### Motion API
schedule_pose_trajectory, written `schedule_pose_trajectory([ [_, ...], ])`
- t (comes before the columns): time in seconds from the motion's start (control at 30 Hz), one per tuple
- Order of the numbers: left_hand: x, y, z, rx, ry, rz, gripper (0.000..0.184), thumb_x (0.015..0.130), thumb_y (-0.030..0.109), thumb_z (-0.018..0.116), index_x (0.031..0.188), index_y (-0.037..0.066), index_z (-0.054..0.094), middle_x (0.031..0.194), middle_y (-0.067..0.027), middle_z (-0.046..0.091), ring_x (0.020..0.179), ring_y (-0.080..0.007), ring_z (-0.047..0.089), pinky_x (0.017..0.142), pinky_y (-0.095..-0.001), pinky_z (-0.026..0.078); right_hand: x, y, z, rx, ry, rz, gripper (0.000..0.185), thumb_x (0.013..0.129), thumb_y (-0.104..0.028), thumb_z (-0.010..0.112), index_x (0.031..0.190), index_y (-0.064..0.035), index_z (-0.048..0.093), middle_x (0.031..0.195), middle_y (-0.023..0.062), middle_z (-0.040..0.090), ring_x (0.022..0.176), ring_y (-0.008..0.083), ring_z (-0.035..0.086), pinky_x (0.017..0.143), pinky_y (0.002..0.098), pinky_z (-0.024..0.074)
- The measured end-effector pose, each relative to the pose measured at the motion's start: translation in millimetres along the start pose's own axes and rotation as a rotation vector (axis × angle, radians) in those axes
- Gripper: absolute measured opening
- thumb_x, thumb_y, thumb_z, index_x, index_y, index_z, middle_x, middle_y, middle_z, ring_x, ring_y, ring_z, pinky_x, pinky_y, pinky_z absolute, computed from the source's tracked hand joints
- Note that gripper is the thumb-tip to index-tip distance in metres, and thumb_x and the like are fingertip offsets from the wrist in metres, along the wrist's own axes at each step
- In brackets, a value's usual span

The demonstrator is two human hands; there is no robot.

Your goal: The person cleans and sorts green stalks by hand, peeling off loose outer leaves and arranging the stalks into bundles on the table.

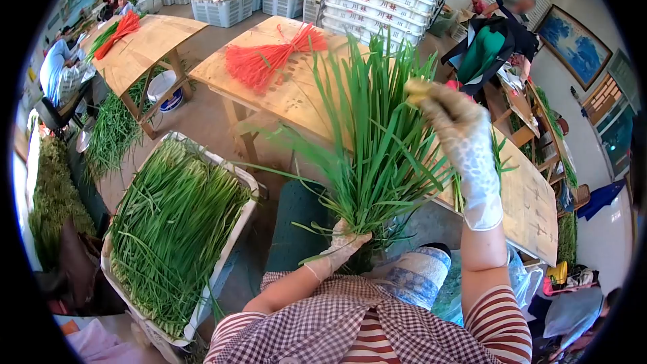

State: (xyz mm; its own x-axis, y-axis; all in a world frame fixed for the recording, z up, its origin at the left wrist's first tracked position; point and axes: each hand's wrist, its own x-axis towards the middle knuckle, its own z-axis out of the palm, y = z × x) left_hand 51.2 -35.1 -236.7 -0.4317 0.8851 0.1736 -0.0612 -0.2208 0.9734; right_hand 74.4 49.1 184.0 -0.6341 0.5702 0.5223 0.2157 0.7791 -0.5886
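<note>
Above the lap, a bunch of green leaves (377,141) is gripped low by the left hand's (347,237) curled fingers. Beside its tops, the gloved right hand (458,118) is raised, fingers bent; whether anything is pinched cannot be told.

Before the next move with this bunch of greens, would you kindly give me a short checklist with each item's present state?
1. Left hand closed around the lower stalks of the bunch: ok.
2. Bunch held leaf tips up: ok.
3. Leaves gathered neatly: not ok, several splay sideways.
4. Red strands lying on the table: ok.
5. Right hand free of the leaves: cannot tell.
6. Stalk ends level: cannot tell, hidden.
</note>
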Motion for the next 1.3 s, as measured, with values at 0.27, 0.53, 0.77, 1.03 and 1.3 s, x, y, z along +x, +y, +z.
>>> schedule_pose_trajectory([
  [0.27, -1.8, 13.9, 4.5, -0.429, 0.034, -0.121, 0.050, 0.075, -0.007, 0.065, 0.119, 0.006, 0.048, 0.114, -0.0061, 0.060, 0.105, -0.0197, 0.058, 0.090, -0.0341, 0.049, -27.1, -31.4, 41.7, 0.097, -0.145, -0.143, 0.026, 0.088, -0.008, 0.063, 0.114, -0.0044, 0.064, 0.105, 0.0117, 0.069, 0.081, 0.0179, 0.066, 0.074, 0.0288, 0.0541],
  [0.53, -2.4, 45.5, -1.5, -0.736, 0.071, -0.105, 0.043, 0.075, 0.001, 0.069, 0.114, 0.004, 0.052, 0.103, -0.0062, 0.063, 0.096, -0.0184, 0.060, 0.084, -0.0323, 0.050, -30.2, 31.8, 104.1, -0.477, -0.586, 0.038, 0.047, 0.083, -0.028, 0.065, 0.125, -0.0083, 0.056, 0.110, 0.0171, 0.064, 0.099, 0.0330, 0.063, 0.084, 0.0396, 0.0506],
  [0.77, -0.3, 64.8, -5.8, -0.353, 0.038, -0.086, 0.039, 0.085, -0.009, 0.052, 0.122, 0.002, 0.047, 0.120, -0.0133, 0.056, 0.107, -0.0251, 0.058, 0.088, -0.0356, 0.052, -37.6, 45.5, 82.4, -0.276, -0.280, 0.005, 0.027, 0.086, -0.022, 0.066, 0.108, -0.0077, 0.069, 0.100, 0.0134, 0.069, 0.091, 0.0267, 0.067, 0.080, 0.0327, 0.0529],
  [1.03, 3.6, 21.4, -0.5, -0.720, 0.042, -0.142, 0.037, 0.087, -0.007, 0.051, 0.123, 0.001, 0.048, 0.122, -0.0144, 0.055, 0.110, -0.0272, 0.056, 0.092, -0.0380, 0.050, -30.3, 57.1, 59.2, -0.112, -0.046, 0.136, 0.023, 0.083, -0.019, 0.065, 0.105, -0.0117, 0.070, 0.093, 0.0169, 0.068, 0.084, 0.0323, 0.066, 0.075, 0.0372, 0.0527],
  [1.3, 3.9, 3.9, 0.4, -0.873, 0.058, -0.140, 0.032, 0.096, 0.016, 0.043, 0.125, 0.004, 0.048, 0.119, -0.0152, 0.057, 0.108, -0.0317, 0.056, 0.093, -0.0449, 0.048, -16.3, 64.3, 46.1, -0.058, 0.041, 0.096, 0.021, 0.085, -0.021, 0.065, 0.103, -0.0117, 0.071, 0.092, 0.0170, 0.068, 0.083, 0.0312, 0.067, 0.074, 0.0362, 0.0535],
])
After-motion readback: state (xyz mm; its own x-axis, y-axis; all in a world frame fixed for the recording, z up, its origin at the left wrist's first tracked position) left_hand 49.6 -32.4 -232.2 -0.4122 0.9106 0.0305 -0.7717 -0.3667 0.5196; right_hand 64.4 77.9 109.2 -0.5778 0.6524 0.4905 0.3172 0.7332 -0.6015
